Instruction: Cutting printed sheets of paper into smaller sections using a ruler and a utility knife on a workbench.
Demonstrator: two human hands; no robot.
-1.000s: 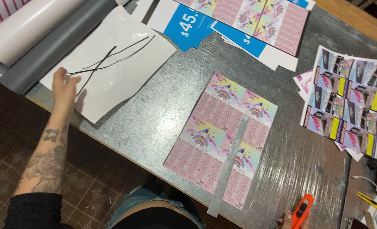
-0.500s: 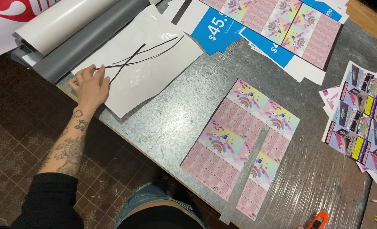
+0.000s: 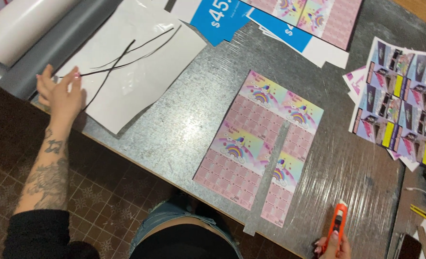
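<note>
My left hand (image 3: 59, 93) had its fingers spread loose, tips touching thin black strips (image 3: 122, 60) on the white sheet (image 3: 141, 81) at the table's (image 3: 174, 129) far left, forearm stretched out. My right hand (image 3: 332, 245) gripped an orange utility knife (image 3: 337, 225) at the near edge, just beside the pink printed sheets (image 3: 251, 144).

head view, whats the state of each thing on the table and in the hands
left hand: open, fingers on the white sheet's edge
white sheet: flat, thin black strips lying on it
pink printed sheet: flat, cut lengthwise, narrow strip apart
orange utility knife: held in right hand
grey roll: rolled up
</note>
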